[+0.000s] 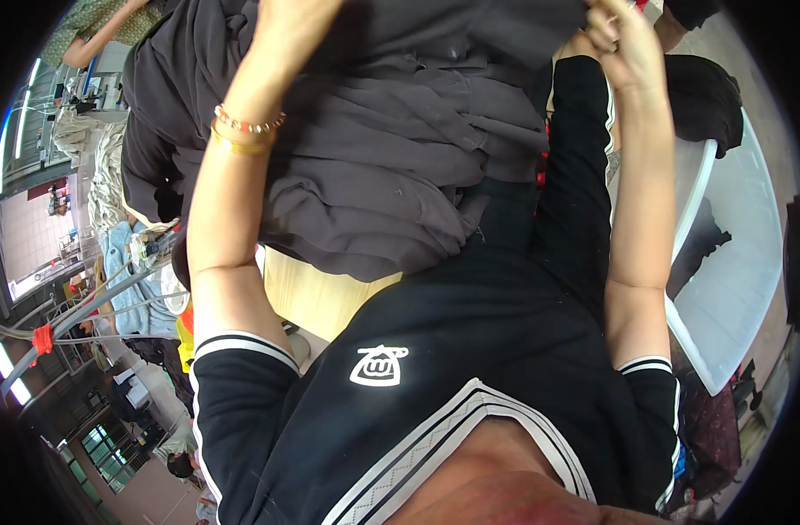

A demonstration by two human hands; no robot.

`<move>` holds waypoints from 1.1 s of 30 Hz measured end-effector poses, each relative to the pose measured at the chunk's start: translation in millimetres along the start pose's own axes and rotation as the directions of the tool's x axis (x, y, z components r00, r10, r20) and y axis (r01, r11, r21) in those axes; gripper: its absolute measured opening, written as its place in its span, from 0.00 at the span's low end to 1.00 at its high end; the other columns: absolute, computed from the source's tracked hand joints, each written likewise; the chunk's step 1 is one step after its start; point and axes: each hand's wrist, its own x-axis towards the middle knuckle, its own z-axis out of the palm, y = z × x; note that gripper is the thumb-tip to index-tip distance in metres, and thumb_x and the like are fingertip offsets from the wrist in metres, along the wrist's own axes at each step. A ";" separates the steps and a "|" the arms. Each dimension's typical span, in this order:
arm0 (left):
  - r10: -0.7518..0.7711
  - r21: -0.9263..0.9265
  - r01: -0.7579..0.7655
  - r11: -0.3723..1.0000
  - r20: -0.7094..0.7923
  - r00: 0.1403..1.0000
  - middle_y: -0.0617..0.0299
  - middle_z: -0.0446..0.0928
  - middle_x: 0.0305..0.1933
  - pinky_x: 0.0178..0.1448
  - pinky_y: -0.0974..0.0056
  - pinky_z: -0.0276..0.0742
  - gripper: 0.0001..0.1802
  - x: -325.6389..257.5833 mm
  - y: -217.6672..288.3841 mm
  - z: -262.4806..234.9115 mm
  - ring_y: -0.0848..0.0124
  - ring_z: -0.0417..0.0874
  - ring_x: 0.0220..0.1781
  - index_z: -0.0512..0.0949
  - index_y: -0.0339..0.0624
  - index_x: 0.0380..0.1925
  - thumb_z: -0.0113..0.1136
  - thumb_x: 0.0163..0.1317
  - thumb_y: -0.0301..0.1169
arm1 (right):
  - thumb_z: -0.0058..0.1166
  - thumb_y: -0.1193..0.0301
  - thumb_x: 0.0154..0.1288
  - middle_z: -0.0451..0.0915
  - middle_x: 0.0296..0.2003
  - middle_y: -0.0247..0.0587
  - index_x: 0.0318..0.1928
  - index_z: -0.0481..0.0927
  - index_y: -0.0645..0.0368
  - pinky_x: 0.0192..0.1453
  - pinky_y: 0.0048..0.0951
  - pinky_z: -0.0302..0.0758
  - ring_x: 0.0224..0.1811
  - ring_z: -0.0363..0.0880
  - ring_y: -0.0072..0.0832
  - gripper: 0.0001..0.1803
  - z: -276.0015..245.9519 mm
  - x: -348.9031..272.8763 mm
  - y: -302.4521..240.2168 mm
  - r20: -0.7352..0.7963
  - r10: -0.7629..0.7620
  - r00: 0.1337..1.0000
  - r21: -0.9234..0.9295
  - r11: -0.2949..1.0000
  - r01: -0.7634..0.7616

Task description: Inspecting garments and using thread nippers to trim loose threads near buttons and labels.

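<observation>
A large heap of dark grey cloth (pixel 391 131) lies in front of me and over my lap, in loose folds. My left hand (pixel 296 22) is over the left part of the heap at the upper edge. Its fingers are cut off by the picture's edge, so their grip is hidden. At the upper right, my right hand (pixel 623 44) has its fingers curled in a pinch at the edge of the dark grey cloth. A stretch of that cloth spans the space between both hands.
A translucent white plastic bin (pixel 737 271) with dark cloth in it stands to my right. Beneath the heap shows a pale wooden surface (pixel 317 293). On the left are light blue cloth (pixel 133 280) and a grey pole with a red tie (pixel 43 339). Another person's arm (pixel 98 39) is at the upper left.
</observation>
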 end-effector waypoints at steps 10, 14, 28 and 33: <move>-0.292 0.872 0.050 0.486 0.108 0.950 0.53 0.76 0.41 0.50 0.61 0.77 0.12 -50.7 26.3 33.4 0.58 0.79 0.45 0.80 0.33 0.43 0.68 0.60 0.26 | 0.71 0.76 0.58 0.67 0.28 0.22 0.55 0.84 0.53 0.33 0.16 0.67 0.29 0.66 0.13 0.23 14.6 -60.6 80.4 0.525 -0.166 0.835 -0.583 0.644 0.495; -0.268 0.898 -0.009 0.439 0.140 0.953 0.50 0.75 0.38 0.50 0.58 0.75 0.08 -46.2 10.1 17.4 0.55 0.79 0.44 0.78 0.33 0.37 0.65 0.62 0.26 | 0.73 0.76 0.55 0.62 0.28 0.26 0.53 0.85 0.54 0.31 0.17 0.62 0.28 0.61 0.15 0.23 17.2 -46.7 90.8 0.580 -0.271 0.768 -0.649 0.417 0.637; -0.409 0.339 0.366 0.867 0.061 0.911 0.71 0.69 0.37 0.47 0.75 0.67 0.03 -48.0 -21.1 -0.1 0.82 0.67 0.41 0.72 0.37 0.43 0.53 0.75 0.26 | 0.63 0.77 0.68 0.78 0.38 0.28 0.42 0.84 0.67 0.49 0.15 0.67 0.42 0.74 0.14 0.06 13.4 -24.3 69.8 0.480 -0.183 0.858 -0.600 0.645 0.473; 0.035 0.169 -0.101 0.980 0.356 0.934 0.65 0.74 0.42 0.55 0.69 0.70 0.12 -49.8 -35.5 -14.6 0.74 0.74 0.47 0.78 0.38 0.53 0.56 0.71 0.24 | 0.66 0.77 0.64 0.78 0.35 0.24 0.41 0.86 0.66 0.39 0.13 0.65 0.33 0.70 0.09 0.06 8.6 -18.0 83.3 0.460 -0.203 0.865 -0.562 0.687 0.460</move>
